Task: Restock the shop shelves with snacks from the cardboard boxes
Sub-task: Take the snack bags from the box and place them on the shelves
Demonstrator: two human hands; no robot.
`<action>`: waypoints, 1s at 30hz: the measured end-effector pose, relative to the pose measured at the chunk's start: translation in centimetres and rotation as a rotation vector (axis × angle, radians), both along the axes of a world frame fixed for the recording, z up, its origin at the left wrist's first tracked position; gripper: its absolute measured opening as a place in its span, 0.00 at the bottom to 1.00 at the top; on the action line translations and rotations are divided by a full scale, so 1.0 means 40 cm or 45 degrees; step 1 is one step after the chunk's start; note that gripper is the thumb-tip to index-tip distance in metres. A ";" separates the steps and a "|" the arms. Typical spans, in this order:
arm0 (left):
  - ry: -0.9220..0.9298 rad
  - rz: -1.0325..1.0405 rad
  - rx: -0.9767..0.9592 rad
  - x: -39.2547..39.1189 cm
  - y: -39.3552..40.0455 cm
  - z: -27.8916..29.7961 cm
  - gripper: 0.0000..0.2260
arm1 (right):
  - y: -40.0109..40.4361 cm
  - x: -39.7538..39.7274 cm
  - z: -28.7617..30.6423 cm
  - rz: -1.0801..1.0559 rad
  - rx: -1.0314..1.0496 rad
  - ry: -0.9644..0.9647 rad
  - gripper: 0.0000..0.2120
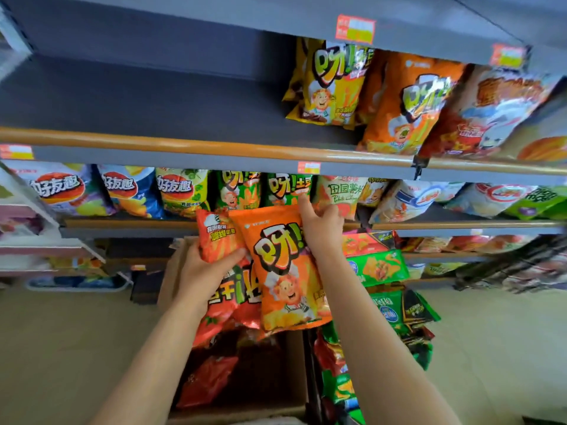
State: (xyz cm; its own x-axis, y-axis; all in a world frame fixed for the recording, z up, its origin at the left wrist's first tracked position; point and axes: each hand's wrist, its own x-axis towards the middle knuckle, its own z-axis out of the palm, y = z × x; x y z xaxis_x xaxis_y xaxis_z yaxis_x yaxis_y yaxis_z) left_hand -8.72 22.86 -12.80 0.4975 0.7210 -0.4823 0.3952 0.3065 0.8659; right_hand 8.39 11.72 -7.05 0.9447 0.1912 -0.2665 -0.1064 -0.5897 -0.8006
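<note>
Head view, nearest first: an open cardboard box (294,378) sits on the pale floor directly below the person's forearms, with red snack bags (208,378) lying loose inside it. Just to its right, a heap of green and dark packets (389,305) spills downward; whether these lie in a second box cannot be told. Above the box, both arms reach forward. The left hand (202,271) grips a red-orange snack bag (216,234), thumb across its lower front and fingers curled behind, with a further red bag (233,289) pressed beneath the same hand. The right hand (322,225) grasps the upper right edge of an orange chip bag (285,271) bearing a cartoon chef, index finger extended upward, the other fingers wrapped round the bag's edge. The orange bag overlaps the red-orange one and hangs upright in front of the middle shelf (122,223). That shelf carries a full row of bags: purple, blue and yellow-green ones at the left, green chef-printed ones (239,191) immediately behind the raised hands, pale packets further right. Beyond and above, the upper shelf (184,147), edged with a wood-coloured rail, is bare grey across its left and centre; at its right stand a yellow chef bag (331,84), a matching orange bag (411,105) and a red bag (478,118), leaning slightly. Red price labels (354,29) are fixed to the shelf edge overhead. The far right of the frame is blurred.
</note>
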 end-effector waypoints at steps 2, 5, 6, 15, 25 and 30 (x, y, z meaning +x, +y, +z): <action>-0.004 0.008 -0.052 0.010 -0.006 0.004 0.19 | -0.019 0.009 -0.008 0.141 -0.040 0.048 0.34; -0.023 0.009 -0.083 0.026 -0.006 0.010 0.29 | -0.037 0.024 -0.014 0.215 -0.053 0.109 0.32; -0.035 0.016 -0.087 0.030 -0.013 0.021 0.31 | -0.039 0.029 -0.016 0.218 -0.079 0.120 0.31; -0.016 0.007 0.038 0.023 -0.023 0.024 0.35 | -0.039 0.083 -0.015 -0.214 0.016 -0.070 0.17; -0.096 0.299 -0.015 0.000 0.006 0.009 0.38 | 0.033 0.008 -0.030 0.386 0.042 0.010 0.22; -0.136 0.350 -0.016 -0.001 0.049 0.010 0.39 | 0.018 -0.017 -0.041 0.701 -0.125 0.082 0.56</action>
State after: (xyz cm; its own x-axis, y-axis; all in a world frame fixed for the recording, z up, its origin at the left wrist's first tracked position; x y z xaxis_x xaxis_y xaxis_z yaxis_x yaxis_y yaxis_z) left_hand -8.74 24.83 -12.39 0.3327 0.8300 -0.4476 0.2025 0.4007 0.8935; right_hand 7.71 12.43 -8.67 0.6934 0.6231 -0.3618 0.1913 -0.6433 -0.7414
